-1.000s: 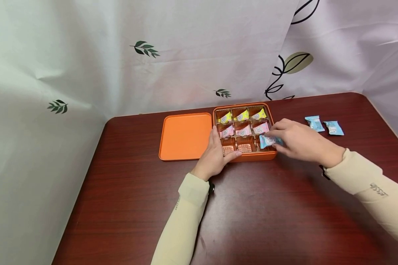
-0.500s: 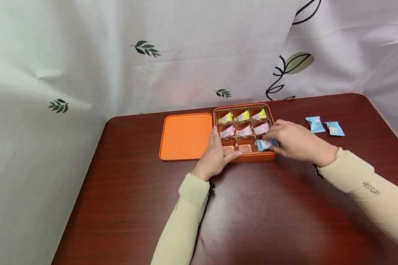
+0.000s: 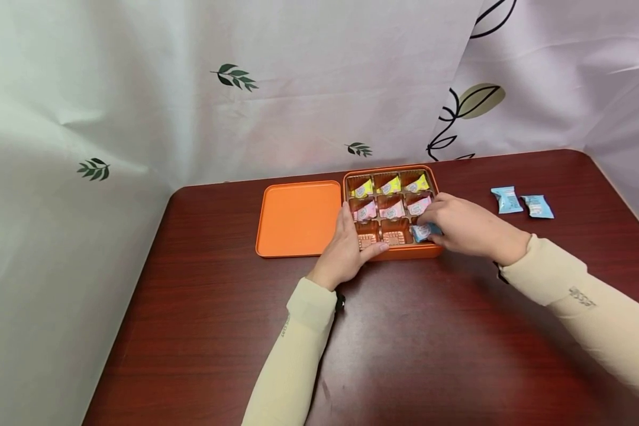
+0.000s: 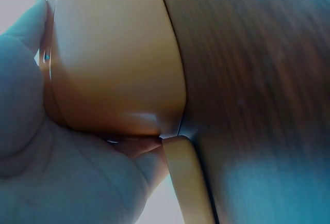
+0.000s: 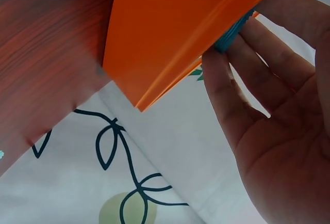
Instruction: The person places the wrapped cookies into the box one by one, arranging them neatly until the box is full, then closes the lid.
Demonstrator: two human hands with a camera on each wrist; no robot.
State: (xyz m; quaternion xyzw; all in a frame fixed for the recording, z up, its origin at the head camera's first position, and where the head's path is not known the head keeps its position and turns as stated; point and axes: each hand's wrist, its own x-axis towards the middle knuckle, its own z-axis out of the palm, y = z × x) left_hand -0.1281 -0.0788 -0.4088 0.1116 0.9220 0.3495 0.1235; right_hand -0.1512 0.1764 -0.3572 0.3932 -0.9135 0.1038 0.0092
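Note:
An orange box point(image 3: 412, 254) with a divided brown tray lies at the back of the table. My left hand point(image 3: 343, 253) rests against its front left corner, fingers straight along the left side and thumb along the front rim. My right hand point(image 3: 471, 229) pinches a blue-wrapped candy point(image 3: 420, 233) in the front right compartment; in the right wrist view the blue wrapper point(image 5: 234, 32) shows between the fingers at the box rim. Yellow-wrapped candies point(image 3: 389, 186) fill the back row, and pink-wrapped candies point(image 3: 391, 210) the middle row. The other two front compartments point(image 3: 396, 235) are bare.
The orange lid point(image 3: 300, 219) lies flat left of the box, right beside it. Two more blue-wrapped candies point(image 3: 507, 200) lie on the dark red table point(image 3: 404, 337) to the right. A white curtain point(image 3: 293, 89) with leaf prints hangs behind.
My right hand has moved left and down with the blue-wrapped candy, from over the front right compartment into it. My left hand has stayed at the box corner.

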